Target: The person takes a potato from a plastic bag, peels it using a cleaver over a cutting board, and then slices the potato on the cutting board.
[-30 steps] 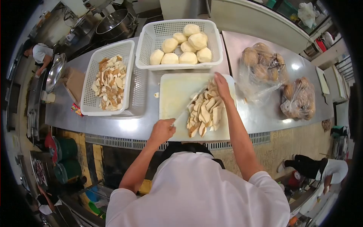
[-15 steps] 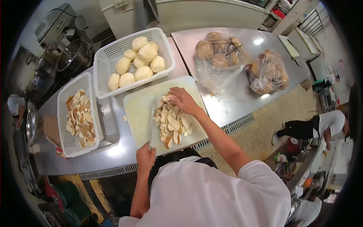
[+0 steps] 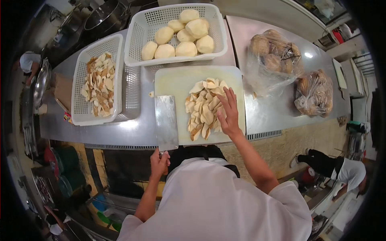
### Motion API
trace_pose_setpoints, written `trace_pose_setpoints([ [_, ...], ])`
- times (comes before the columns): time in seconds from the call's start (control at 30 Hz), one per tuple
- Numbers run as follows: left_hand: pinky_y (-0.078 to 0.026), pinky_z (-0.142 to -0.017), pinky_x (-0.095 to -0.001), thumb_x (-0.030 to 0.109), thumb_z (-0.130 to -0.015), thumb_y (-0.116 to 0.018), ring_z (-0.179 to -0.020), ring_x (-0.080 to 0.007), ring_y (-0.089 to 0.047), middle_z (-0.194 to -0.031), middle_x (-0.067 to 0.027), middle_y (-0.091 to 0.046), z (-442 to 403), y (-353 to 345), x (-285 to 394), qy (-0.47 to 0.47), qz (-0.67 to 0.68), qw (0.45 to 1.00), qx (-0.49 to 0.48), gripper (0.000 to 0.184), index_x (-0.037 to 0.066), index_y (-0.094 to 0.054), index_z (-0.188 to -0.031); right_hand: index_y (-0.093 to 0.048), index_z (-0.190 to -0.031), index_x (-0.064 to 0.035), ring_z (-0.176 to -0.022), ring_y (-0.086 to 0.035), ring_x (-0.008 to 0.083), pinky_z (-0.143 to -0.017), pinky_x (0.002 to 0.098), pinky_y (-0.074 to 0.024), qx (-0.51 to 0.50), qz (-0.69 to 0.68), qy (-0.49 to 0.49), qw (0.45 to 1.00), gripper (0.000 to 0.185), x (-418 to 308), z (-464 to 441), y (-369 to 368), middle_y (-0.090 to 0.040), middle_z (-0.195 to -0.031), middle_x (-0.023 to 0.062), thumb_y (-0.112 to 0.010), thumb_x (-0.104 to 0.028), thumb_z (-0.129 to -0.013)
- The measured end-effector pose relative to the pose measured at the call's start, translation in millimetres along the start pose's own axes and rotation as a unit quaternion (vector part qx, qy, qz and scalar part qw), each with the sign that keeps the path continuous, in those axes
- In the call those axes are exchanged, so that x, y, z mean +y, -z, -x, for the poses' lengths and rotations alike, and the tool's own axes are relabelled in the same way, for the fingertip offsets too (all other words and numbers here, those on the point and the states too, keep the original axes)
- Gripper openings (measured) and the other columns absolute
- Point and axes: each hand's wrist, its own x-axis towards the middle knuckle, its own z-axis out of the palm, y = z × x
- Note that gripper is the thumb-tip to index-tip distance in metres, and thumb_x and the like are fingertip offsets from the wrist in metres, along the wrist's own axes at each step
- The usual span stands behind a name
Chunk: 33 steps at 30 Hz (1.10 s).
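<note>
My left hand (image 3: 160, 162) is wrapped around the handle of a cleaver (image 3: 166, 122), whose broad blade lies flat over the left edge of the cutting board (image 3: 171, 78). A heap of thick vegetable peelings (image 3: 205, 110), pale with brown skin, sits on the board to the right of the blade. Against the heap's right side rests my right hand (image 3: 229, 116), fingers stretched out and touching or very near the peelings; exact contact is unclear. Behind the board, a white perforated basket (image 3: 134, 38) contains several peeled, cream-coloured round root vegetables (image 3: 186, 49).
A second white basket (image 3: 78, 86) at left contains more peelings (image 3: 99, 86). Two plastic bags of brown unpeeled vegetables (image 3: 277, 52) (image 3: 315, 94) lie on the right steel table (image 3: 269, 114). A person in white (image 3: 350, 172) bends over at far right.
The cleaver has turned from edge-on to flat and moved left, away from the peelings. My right hand has shifted from the heap's top to its right side. The camera view has turned.
</note>
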Motion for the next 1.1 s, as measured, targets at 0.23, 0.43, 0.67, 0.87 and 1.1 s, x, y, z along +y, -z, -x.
trace_pose_setpoints([
  [0.23,-0.046,-0.046,-0.0257,0.012,-0.102,-0.059,-0.052,-0.0083,-0.056,-0.072,-0.0033,-0.063,9,-73,-2,0.027,0.083,0.996,0.022,0.012,0.0,-0.06,-0.104,-0.053,-0.148,-0.0114,-0.154,-0.011,0.0518,-0.121,0.0673,-0.0026,-0.007,0.069,-0.027,0.997,0.061,-10,21,-45,-0.026,-0.166,0.0243,-0.06,-0.039,-0.095],
  [0.43,-0.045,-0.044,-0.0289,0.008,-0.1,-0.055,-0.05,-0.0104,-0.055,-0.069,-0.0041,-0.059,-25,-144,41,-0.011,0.069,0.996,-0.054,0.007,0.0,-0.055,-0.101,-0.052,-0.149,-0.015,-0.153,-0.01,0.0532,-0.12,0.0687,-0.0024,-0.017,0.152,-0.051,0.987,0.064,-3,4,-67,-0.03,-0.164,0.0213,-0.062,-0.043,-0.093],
  [0.67,-0.045,-0.044,-0.0289,0.005,-0.098,-0.053,-0.047,-0.0109,-0.054,-0.064,-0.003,-0.055,-50,-123,48,0.015,0.14,0.985,-0.104,0.008,-0.001,-0.056,-0.103,-0.051,-0.15,-0.0148,-0.153,-0.014,0.0517,-0.12,0.0678,-0.0053,-0.003,0.15,-0.057,0.987,0.067,-1,-6,-70,-0.033,-0.163,0.0184,-0.065,-0.044,-0.092],
  [0.87,-0.046,-0.044,-0.0297,0.006,-0.098,-0.055,-0.047,-0.0105,-0.054,-0.065,-0.0034,-0.057,-49,-122,42,0.005,0.084,0.993,-0.081,0.011,-0.002,-0.057,-0.105,-0.048,-0.152,-0.0155,-0.153,-0.01,0.0512,-0.119,0.0687,-0.0076,-0.006,0.118,-0.079,0.99,0.074,-2,-7,-56,-0.023,-0.166,0.0221,-0.067,-0.05,-0.089],
  [1.1,-0.045,-0.043,-0.0298,0.003,-0.095,-0.051,-0.046,-0.0113,-0.053,-0.067,-0.0024,-0.055,-71,-110,56,-0.015,0.109,0.979,-0.17,0.011,-0.002,-0.055,-0.104,-0.046,-0.153,-0.0142,-0.151,-0.018,0.053,-0.118,0.0654,-0.0169,0.024,0.161,-0.09,0.982,0.077,-3,-7,-69,-0.03,-0.164,0.0226,-0.068,-0.051,-0.089],
])
